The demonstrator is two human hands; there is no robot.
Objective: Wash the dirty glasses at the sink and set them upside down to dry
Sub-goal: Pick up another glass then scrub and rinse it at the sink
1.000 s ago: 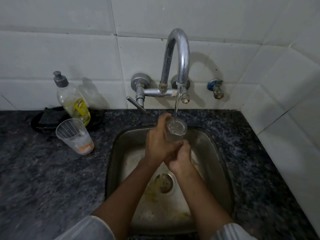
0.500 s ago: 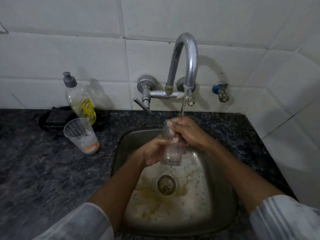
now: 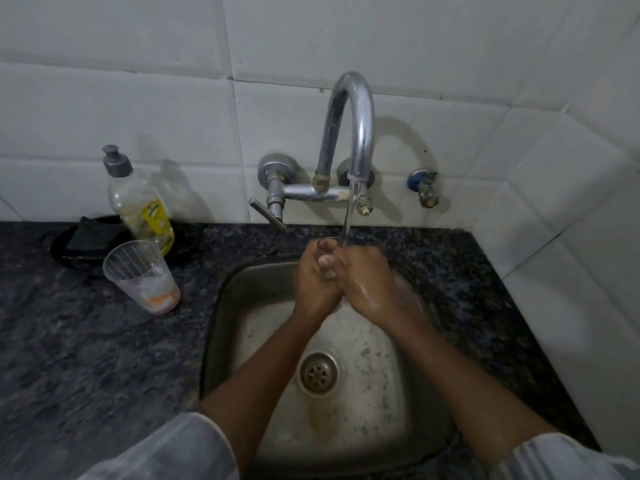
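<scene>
Over the steel sink, both hands wrap around a clear glass under the running water from the chrome tap. My left hand grips it from the left and my right hand from the right. Fingers hide nearly all of the glass; only its rim shows at the top. A second clear glass stands upright on the dark counter left of the sink, with white and orange residue at its bottom.
A dish-soap bottle stands behind the dirty glass, beside a black dish holding a dark scrubber. A small blue-handled valve sticks out of the tiled wall. A white tiled side wall borders the counter on the right.
The glass was upright in view with my right hand over its top. Both hands now close around it under the stream, hiding most of it.
</scene>
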